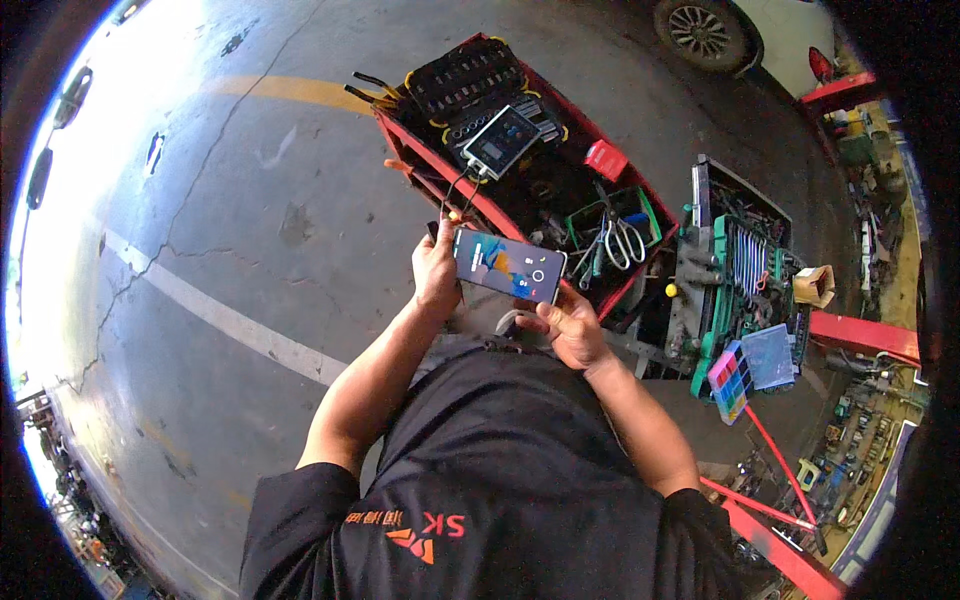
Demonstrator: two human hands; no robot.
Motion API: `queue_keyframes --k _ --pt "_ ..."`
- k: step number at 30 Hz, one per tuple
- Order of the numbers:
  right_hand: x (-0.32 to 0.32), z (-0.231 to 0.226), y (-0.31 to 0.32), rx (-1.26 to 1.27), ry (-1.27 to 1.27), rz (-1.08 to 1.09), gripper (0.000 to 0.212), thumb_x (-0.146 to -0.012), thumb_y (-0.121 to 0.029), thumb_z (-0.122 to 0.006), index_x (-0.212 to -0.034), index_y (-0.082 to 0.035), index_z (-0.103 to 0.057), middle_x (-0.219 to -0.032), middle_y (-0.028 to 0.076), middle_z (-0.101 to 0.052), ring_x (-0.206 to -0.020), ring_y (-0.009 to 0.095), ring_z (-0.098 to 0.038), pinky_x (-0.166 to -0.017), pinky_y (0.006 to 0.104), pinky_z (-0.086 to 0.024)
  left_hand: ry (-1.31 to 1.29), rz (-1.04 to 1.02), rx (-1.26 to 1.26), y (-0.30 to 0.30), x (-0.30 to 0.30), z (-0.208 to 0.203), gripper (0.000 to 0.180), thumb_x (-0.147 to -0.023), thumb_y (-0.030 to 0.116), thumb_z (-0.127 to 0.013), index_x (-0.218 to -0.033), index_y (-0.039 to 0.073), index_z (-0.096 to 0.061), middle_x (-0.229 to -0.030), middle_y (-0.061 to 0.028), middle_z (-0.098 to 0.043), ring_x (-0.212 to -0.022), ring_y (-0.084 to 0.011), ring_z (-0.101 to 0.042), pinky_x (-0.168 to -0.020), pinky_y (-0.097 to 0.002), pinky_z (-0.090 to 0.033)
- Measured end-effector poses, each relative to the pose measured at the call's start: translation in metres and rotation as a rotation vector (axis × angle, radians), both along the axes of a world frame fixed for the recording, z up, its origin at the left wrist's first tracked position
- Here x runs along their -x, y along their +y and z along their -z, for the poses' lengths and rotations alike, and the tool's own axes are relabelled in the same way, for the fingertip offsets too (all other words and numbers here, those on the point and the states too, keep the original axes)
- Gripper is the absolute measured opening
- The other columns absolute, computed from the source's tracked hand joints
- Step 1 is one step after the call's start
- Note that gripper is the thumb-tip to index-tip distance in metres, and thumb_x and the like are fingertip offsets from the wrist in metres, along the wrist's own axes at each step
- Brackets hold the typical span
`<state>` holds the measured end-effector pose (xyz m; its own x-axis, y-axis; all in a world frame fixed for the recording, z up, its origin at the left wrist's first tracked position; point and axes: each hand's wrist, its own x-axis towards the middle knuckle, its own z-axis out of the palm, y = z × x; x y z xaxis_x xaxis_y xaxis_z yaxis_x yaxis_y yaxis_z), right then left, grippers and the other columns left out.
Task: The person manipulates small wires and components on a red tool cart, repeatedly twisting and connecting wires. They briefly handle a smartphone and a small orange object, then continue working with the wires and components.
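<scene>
A smartphone (508,264) with a lit screen lies sideways between my two hands, held in front of my body. My left hand (437,268) grips its left end, the thumb along the edge. At the other end, my right hand (574,330) is closed round the phone's lower right corner. Just beyond the phone stands a red tool cart (480,200). On the cart sits a white-framed tablet-like device (502,142) with a dark screen and a cable, in front of an open black socket set (466,78).
Scissors (625,240) and other hand tools stand in a green bin on the cart, near a small red box (606,159). Right of it are a green wrench tray (745,260), a colourful compartment box (731,380) and red lift arms (865,335). A car wheel (698,32) shows far off.
</scene>
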<state>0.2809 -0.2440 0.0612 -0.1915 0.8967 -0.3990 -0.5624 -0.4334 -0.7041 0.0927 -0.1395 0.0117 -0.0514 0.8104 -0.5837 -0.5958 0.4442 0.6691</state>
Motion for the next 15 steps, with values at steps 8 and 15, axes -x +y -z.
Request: queue_keyframes --k 8,15 --pt "-0.012 0.011 0.026 0.149 -0.121 -0.075 0.061 -0.079 -0.003 -0.058 -0.136 -0.01 -0.036 -0.116 0.007 -0.053 -0.102 0.022 -0.059 -0.074 0.0438 -0.059 0.008 0.1 -0.113 0.013 0.005 0.039 0.019 -0.096 0.025 -0.058 -0.093 0.006 -0.06 -0.078 -0.0008 -0.061 -0.066 -0.0103 -0.057 -0.059 -0.0269 -0.048" --pt "-0.006 0.019 0.026 0.257 -0.198 -0.028 0.054 -0.077 -0.006 -0.055 -0.131 -0.01 -0.047 -0.106 0.005 -0.059 -0.095 0.023 -0.062 -0.071 0.0453 -0.059 -0.045 0.157 -0.082 0.012 0.005 0.026 0.02 -0.096 0.025 -0.058 -0.095 0.005 -0.06 -0.082 -0.002 -0.064 -0.067 -0.0108 -0.059 -0.061 -0.0274 -0.05"
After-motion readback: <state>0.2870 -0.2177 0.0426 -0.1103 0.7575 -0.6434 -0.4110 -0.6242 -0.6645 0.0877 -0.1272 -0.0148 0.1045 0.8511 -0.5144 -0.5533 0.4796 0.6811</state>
